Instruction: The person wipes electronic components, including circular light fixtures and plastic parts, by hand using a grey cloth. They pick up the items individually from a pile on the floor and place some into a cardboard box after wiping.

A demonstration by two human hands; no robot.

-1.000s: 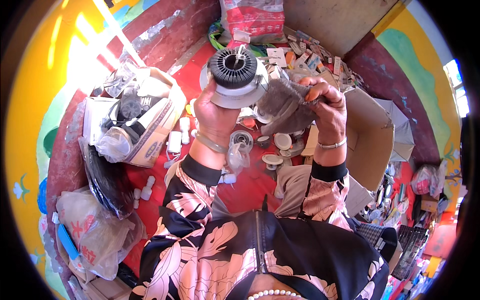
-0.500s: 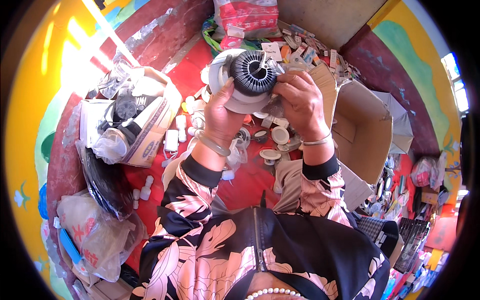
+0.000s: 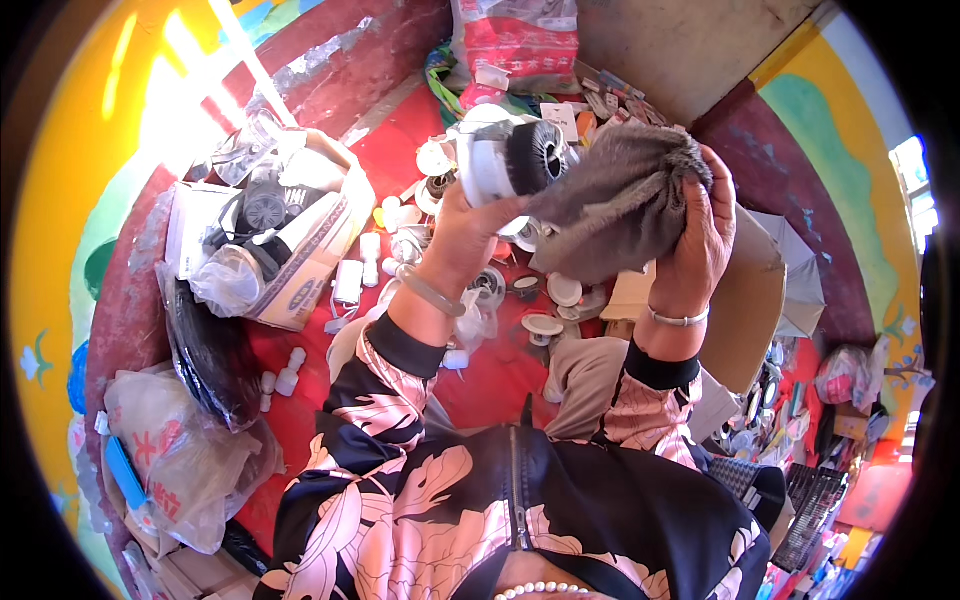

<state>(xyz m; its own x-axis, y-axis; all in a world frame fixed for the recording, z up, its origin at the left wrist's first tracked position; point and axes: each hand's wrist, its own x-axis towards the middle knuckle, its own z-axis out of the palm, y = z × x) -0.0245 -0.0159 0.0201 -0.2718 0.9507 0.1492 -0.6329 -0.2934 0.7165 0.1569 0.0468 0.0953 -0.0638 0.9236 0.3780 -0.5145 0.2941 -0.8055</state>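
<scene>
In my left hand point(image 3: 457, 238) is a white recessed downlight point(image 3: 486, 168), held up in front of me. Its black finned heat sink point(image 3: 533, 158) is turned to the right. A grey-brown cloth point(image 3: 622, 205) hangs bunched from my right hand point(image 3: 697, 245), whose fingers are closed on its upper right end. The cloth's left edge reaches close to the downlight and my left thumb; whether they touch I cannot tell. Below my hands, loose downlights and round white discs point(image 3: 563, 290) lie on a red cloth point(image 3: 480, 385).
A cardboard box point(image 3: 307, 262) full of lamp parts stands on the left, with plastic bags point(image 3: 185, 450) nearer me. On the right is an open cardboard box point(image 3: 745, 300), partly behind my right hand. Small cartons and a red-and-white sack point(image 3: 520, 45) are piled at the back.
My right hand has left the downlight, moved right and now holds up the grey-brown cloth. The downlight, still in my left hand, has turned so its heat sink points right.
</scene>
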